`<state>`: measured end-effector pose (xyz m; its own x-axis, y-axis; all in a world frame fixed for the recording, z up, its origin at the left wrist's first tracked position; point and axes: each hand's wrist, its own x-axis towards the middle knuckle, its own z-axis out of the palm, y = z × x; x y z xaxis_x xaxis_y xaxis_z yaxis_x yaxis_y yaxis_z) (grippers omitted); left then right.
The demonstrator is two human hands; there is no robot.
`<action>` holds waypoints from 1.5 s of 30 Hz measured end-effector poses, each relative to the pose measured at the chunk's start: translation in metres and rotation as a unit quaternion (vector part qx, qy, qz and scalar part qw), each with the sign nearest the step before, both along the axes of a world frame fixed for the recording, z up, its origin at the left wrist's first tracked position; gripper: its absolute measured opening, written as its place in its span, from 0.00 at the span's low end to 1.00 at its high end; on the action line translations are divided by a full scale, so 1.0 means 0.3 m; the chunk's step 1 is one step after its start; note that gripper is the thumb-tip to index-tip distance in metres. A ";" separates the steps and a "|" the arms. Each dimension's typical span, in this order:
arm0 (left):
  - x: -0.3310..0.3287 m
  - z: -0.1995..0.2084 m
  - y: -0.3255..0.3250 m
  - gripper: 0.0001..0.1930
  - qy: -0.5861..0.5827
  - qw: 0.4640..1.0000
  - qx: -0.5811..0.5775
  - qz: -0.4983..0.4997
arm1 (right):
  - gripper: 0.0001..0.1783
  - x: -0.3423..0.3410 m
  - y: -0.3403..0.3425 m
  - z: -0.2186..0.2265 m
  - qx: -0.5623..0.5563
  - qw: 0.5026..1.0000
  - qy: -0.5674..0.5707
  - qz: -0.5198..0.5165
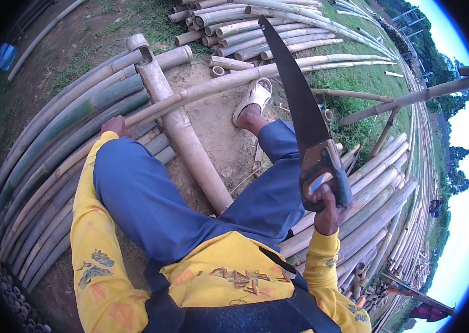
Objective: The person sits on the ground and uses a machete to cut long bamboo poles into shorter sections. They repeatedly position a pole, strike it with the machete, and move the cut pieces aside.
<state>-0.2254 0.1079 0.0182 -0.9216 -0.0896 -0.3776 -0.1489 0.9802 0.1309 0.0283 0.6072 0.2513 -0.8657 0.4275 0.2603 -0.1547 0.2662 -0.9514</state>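
Note:
My right hand (pixel 327 208) is closed around the handle of a hand saw (pixel 296 91). The saw's dark, tapering blade points up and away, raised in front of the long bamboo pole (pixel 217 86) from this view. On the left, beside my knee, my left hand (pixel 115 126) grips that pole, its fingers partly hidden. The pole runs from the lower left to the far right and crosses over a thick bamboo post (pixel 181 133) lying on the ground between my legs. A notch shows near the post's far end.
Long bamboo poles (pixel 93 105), some greenish, lie side by side on my left. Cut bamboo lengths (pixel 267 33) are stacked ahead, and more poles (pixel 376 205) lie at my right. My sandalled foot (pixel 254 102) rests on bare soil. A raised bamboo rail (pixel 412 100) stands at the right.

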 end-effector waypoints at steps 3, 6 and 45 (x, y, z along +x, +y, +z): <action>-0.010 0.012 0.002 0.28 -0.021 1.000 -0.011 0.009 | 0.08 -0.091 -0.117 -0.110 -0.035 0.995 -0.063 0.066; -0.001 0.015 -0.012 0.28 -0.021 1.000 -0.005 0.003 | 0.07 -0.157 -0.206 -0.174 -0.051 0.985 -0.116 0.117; -0.002 0.026 -0.006 0.32 -0.037 0.999 -0.006 -0.018 | 0.10 -0.208 -0.228 -0.507 0.094 0.958 -0.162 0.217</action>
